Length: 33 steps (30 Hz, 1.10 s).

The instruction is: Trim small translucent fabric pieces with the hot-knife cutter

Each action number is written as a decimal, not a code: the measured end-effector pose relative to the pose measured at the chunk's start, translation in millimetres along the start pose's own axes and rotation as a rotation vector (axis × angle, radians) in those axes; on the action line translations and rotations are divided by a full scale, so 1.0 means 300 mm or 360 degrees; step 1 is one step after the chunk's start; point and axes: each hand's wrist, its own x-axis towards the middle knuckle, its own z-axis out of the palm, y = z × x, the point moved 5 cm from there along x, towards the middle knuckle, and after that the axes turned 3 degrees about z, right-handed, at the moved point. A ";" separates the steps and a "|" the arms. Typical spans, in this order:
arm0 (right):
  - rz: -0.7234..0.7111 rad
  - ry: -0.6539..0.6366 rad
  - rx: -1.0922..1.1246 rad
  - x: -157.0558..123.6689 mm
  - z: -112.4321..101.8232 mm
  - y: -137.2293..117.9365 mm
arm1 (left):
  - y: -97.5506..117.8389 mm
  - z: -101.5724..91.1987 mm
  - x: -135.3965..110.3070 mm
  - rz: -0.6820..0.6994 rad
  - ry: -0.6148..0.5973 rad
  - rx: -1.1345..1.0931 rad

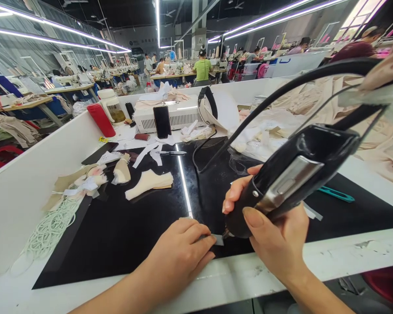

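The right hand (286,246) is wrapped firmly round a black handheld tool (278,187), thumb along the near side and fingers round the far side. The left hand (183,248) is curled nearly closed, fingers together, and has hold of a small grey strip (219,240) at its fingertips. That strip pokes out just right of the left fingertips, between the 2 hands and over the black mat (118,248). The tool's tip is right at its free end; I cannot tell whether they touch. A thick black cord (281,83) loops above the right hand.

Beyond the left hand and a little to its left lies a cream foam piece (149,181), with 1 pen (172,153) farther off and 1 phone (162,122) standing past that. Well to the left hand's left sits a tangle of pale green string (54,226). To the right hand's right is a teal tool (337,193).
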 end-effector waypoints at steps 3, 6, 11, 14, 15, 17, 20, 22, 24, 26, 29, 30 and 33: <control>0.0006 0.0015 0.0006 -0.001 -0.004 -0.003 | 0.007 0.009 0.001 0.0023 0.0006 0.0054; 0.0008 0.0041 0.0017 -0.001 -0.008 -0.006 | 0.012 0.010 0.003 0.0054 0.0026 0.0085; 0.0019 0.0065 0.0025 0.004 -0.008 -0.005 | 0.016 0.006 0.004 0.0073 0.0065 0.0124; 0.0012 0.0044 0.0025 0.006 -0.003 -0.005 | 0.020 0.010 0.006 0.0077 0.0052 0.0142; 0.0011 0.0038 0.0018 0.007 -0.002 -0.005 | 0.022 0.012 0.007 0.0076 0.0048 0.0143; 0.0005 0.0032 0.0005 0.007 -0.003 -0.004 | 0.024 0.013 0.009 0.0073 0.0049 0.0141; 0.0004 0.0044 0.0004 0.005 -0.007 -0.002 | 0.027 0.014 0.008 0.0081 0.0066 0.0131; 0.0007 0.0060 -0.0010 0.005 -0.010 0.000 | 0.026 0.016 0.005 0.0087 0.0067 0.0131; 0.0016 0.0065 -0.0034 0.005 -0.011 0.000 | 0.024 0.016 0.003 0.0075 0.0063 0.0144; 0.0036 0.0061 -0.0034 0.005 -0.010 0.001 | 0.022 0.015 0.003 0.0069 0.0056 0.0153; 0.0029 0.0060 0.0023 0.001 -0.010 -0.004 | 0.020 0.012 0.004 0.0072 0.0036 0.0146; 0.0022 0.0062 0.0040 -0.002 -0.009 -0.007 | 0.020 0.010 0.005 0.0074 0.0032 0.0146; 0.0031 0.0064 0.0058 -0.013 -0.007 -0.010 | 0.019 0.008 0.004 0.0076 0.0038 0.0173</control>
